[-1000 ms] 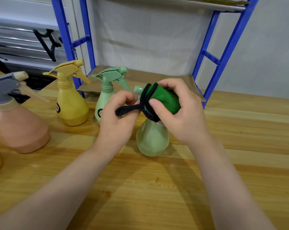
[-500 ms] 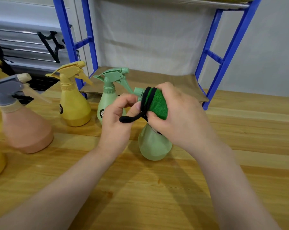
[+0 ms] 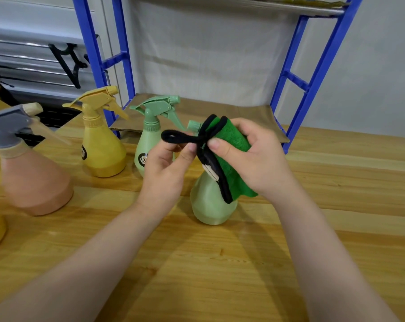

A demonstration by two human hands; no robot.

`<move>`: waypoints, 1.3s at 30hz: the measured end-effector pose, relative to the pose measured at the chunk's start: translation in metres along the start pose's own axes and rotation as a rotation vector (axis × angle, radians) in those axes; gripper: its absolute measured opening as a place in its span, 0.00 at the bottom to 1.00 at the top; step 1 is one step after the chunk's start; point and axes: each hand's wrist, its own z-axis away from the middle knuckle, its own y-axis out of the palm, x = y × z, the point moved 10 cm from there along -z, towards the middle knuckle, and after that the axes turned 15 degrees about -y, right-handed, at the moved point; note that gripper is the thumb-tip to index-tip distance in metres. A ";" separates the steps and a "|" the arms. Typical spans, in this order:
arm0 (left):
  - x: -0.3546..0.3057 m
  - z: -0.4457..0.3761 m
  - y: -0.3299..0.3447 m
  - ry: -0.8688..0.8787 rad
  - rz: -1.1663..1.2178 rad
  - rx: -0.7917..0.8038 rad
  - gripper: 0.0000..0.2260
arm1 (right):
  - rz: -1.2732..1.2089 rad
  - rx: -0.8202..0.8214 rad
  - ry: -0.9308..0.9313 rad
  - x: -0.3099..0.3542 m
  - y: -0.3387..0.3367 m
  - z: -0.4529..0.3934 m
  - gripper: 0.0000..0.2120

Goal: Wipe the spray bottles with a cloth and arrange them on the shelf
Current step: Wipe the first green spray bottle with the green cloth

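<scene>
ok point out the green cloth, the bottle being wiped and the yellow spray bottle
green cloth [image 3: 234, 145], head view, on the green fabric above the thumb
pale green bottle being wiped [image 3: 210, 205], head view, on its lower body
yellow spray bottle [image 3: 101, 149], head view, on its body

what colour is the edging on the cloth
Black: the green cloth has a black trim and a black loop, clearest in the head view.
</scene>
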 end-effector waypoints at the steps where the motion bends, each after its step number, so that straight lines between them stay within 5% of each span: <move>1: 0.002 -0.001 -0.001 -0.007 -0.012 -0.002 0.07 | -0.049 -0.018 0.001 -0.002 0.000 0.000 0.08; 5: 0.005 -0.003 -0.001 -0.016 -0.068 0.001 0.04 | -0.206 -0.205 0.018 -0.013 -0.001 0.005 0.06; 8: 0.004 -0.002 -0.003 0.009 -0.154 -0.018 0.01 | -0.075 -0.343 -0.095 -0.007 -0.009 0.009 0.13; 12: -0.001 -0.001 -0.004 0.057 -0.180 -0.037 0.05 | 0.326 -0.282 -0.307 0.010 -0.011 0.015 0.18; 16: 0.001 -0.002 -0.005 0.049 -0.138 -0.041 0.05 | 0.445 -0.046 -0.216 0.009 -0.010 0.006 0.19; 19: 0.001 -0.003 -0.006 0.050 -0.143 -0.044 0.03 | 0.264 0.209 -0.035 -0.006 -0.005 0.004 0.13; 22: 0.002 -0.005 -0.007 0.021 -0.162 -0.040 0.03 | 0.007 0.262 0.014 -0.011 -0.003 0.008 0.09; 34: -0.004 -0.004 -0.009 0.052 -0.277 -0.110 0.03 | -0.203 -0.094 0.090 -0.030 0.002 0.009 0.21; 39: -0.005 -0.002 -0.015 0.090 -0.398 -0.184 0.06 | -0.570 -0.202 0.345 -0.046 0.005 0.014 0.07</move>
